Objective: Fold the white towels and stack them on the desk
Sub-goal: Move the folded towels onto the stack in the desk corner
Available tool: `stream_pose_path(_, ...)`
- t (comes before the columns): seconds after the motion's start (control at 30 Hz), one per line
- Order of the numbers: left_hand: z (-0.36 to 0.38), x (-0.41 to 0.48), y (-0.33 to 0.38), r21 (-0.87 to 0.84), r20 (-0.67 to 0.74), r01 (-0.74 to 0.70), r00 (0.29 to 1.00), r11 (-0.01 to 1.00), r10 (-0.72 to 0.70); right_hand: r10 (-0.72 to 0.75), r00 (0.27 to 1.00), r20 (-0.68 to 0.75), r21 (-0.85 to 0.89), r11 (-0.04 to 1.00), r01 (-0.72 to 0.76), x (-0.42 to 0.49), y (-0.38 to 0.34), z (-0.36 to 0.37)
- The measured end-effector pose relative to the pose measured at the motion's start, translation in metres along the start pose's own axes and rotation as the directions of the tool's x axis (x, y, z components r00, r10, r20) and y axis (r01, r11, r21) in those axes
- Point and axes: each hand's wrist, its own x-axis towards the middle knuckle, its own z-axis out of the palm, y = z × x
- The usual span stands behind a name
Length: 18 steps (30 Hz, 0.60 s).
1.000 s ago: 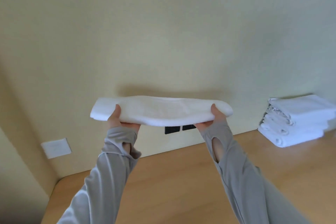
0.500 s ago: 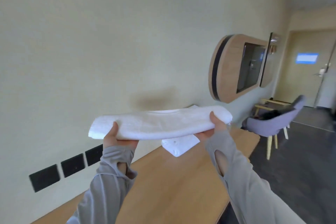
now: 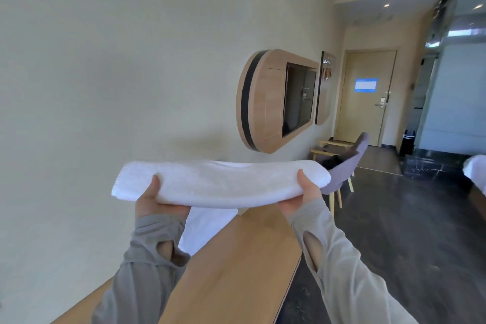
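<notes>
Head view: folded white towel held in the air above the wooden desk, long axis left-right, sagging slightly mid-span. Desk runs along a cream wall; white stack beneath, purple chair beyond. Left hand and right hand grip opposite ends, thumbs on top, fingers underneath.

Head view, forward along desk

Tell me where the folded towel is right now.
Head view, centre: the folded towel is held up between the left hand and the right hand, one at each end, above the wooden desk.
</notes>
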Motion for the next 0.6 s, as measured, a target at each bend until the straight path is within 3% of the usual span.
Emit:
stream_pose_path(0.33, 0.012, 0.159, -0.02, -0.184, -0.163, -0.113, 0.983, 0.977, 0.083, 0.076, 0.992, 0.104, -0.074, 0.995, -0.068, 0.174, -0.028, 0.038)
stream_pose_path(0.47, 0.008, 0.194, -0.006, -0.141, -0.126, -0.175, 0.979, 0.974, 0.157, 0.123, 0.973, 0.197, -0.103, 0.989, -0.105, 0.232, -0.011, 0.055)
stream_pose_path(0.6, -0.011, 0.225, 0.019, -0.168, -0.203, -0.286, 0.947, 0.944, 0.25, 0.194, 0.956, 0.219, -0.161, 0.974, -0.161, 0.276, 0.026, 0.083)
